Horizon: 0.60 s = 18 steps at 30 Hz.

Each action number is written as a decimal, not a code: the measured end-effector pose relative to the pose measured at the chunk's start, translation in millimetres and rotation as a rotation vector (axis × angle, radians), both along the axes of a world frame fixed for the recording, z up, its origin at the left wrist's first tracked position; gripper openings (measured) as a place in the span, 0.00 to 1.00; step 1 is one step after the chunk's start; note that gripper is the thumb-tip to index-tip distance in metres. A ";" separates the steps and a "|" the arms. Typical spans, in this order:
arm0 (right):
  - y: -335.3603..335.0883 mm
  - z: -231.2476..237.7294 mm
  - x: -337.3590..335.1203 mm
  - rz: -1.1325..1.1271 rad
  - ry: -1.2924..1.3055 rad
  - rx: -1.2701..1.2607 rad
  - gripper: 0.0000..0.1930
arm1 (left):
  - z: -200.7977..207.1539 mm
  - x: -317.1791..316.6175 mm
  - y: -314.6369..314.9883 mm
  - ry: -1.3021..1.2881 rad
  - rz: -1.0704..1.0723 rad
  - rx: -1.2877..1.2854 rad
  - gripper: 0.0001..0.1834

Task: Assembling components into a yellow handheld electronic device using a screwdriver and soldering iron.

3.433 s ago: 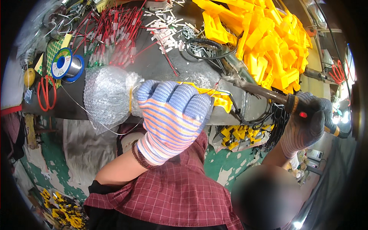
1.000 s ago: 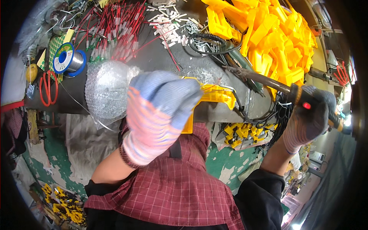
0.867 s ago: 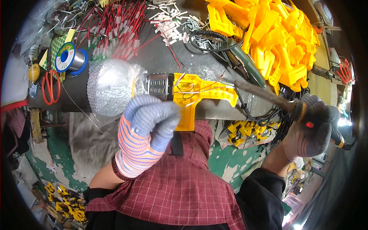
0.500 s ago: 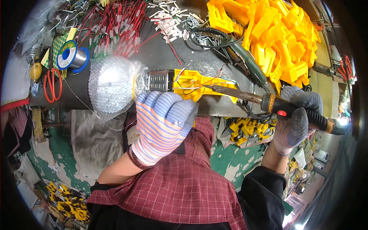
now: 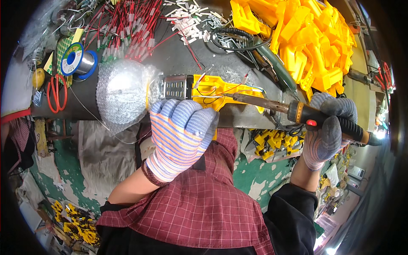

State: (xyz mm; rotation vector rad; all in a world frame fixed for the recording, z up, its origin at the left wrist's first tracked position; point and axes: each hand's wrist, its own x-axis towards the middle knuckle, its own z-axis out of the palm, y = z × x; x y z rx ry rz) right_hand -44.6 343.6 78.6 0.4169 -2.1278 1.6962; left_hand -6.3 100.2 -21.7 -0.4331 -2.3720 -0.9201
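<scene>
My left hand (image 5: 180, 138), in a striped knit glove, is closed at the near edge of a yellow lamp housing (image 5: 212, 85). A thin solder wire (image 5: 102, 124) loops from its spool to this hand, and a silvery end sticks out past the fingers over the housing. The housing has a black LED panel (image 5: 175, 88) and loose wires inside; a bubble-wrapped bundle (image 5: 123, 91) adjoins its left end. My gloved right hand (image 5: 329, 127) grips the black handle of a soldering iron (image 5: 265, 103), its tip pointing left over the housing's wires.
A blue-rimmed solder spool (image 5: 72, 59) and orange-handled scissors (image 5: 56, 91) lie at left. Red wires (image 5: 134, 25) and white sleeves (image 5: 187, 19) cover the bench's far side. A green power tool (image 5: 274, 68) lies before piled yellow housings (image 5: 310, 42). Yellow parts (image 5: 276, 142) sit below the edge.
The iron's tip has shifted slightly left and up over the housing. Both hands stay almost where they were, with their grips unchanged.
</scene>
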 end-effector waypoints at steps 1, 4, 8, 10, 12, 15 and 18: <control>-0.9 0.2 0.1 -0.020 0.006 -0.005 0.18 | 0.1 -0.1 0.6 -0.001 0.001 0.000 0.13; -0.5 1.0 1.8 -0.039 0.020 -0.001 0.18 | 1.1 -0.7 1.5 0.010 0.005 0.018 0.13; -2.5 0.4 1.6 -0.034 0.019 0.006 0.17 | 1.1 -1.4 1.1 -0.028 0.002 -0.005 0.13; -3.0 0.1 1.3 -0.033 0.022 0.008 0.17 | 0.3 -2.0 1.9 -0.021 0.009 -0.002 0.14; -2.4 0.1 1.7 -0.029 0.026 0.009 0.17 | -1.4 -2.2 2.6 -0.036 0.004 -0.013 0.14; 1.7 0.4 2.9 -0.048 0.031 0.023 0.17 | -1.0 -2.7 3.2 -0.038 -0.008 -0.031 0.15; 3.3 0.3 2.3 -0.049 0.019 0.007 0.18 | -1.7 -3.6 5.5 -0.012 0.009 -0.049 0.15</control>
